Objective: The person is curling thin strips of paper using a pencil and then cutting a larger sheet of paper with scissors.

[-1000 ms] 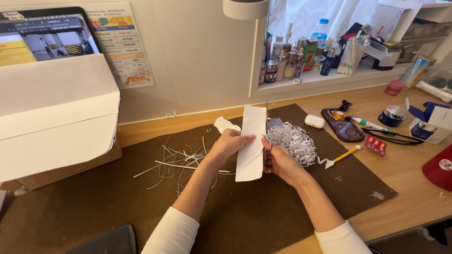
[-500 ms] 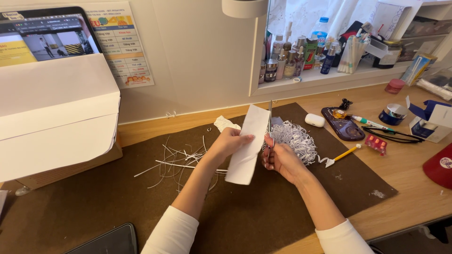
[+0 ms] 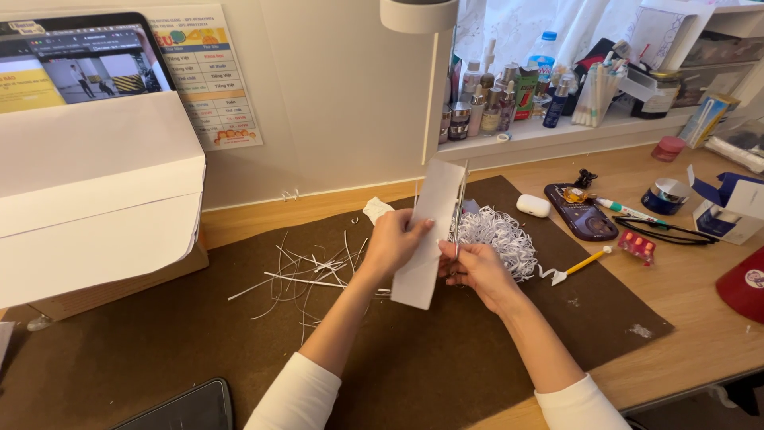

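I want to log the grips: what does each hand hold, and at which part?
Left hand holds the paper by its left edge, near the middle. Right hand holds scissors by the handles, blades up along the paper's right edge.

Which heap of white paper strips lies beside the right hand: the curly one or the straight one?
The curly heap, right next to the right hand. The straight loose strips lie scattered beyond the left hand.

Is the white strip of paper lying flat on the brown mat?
No: the left hand holds the white strip of paper up off the brown mat, beside the scissors in the right hand.
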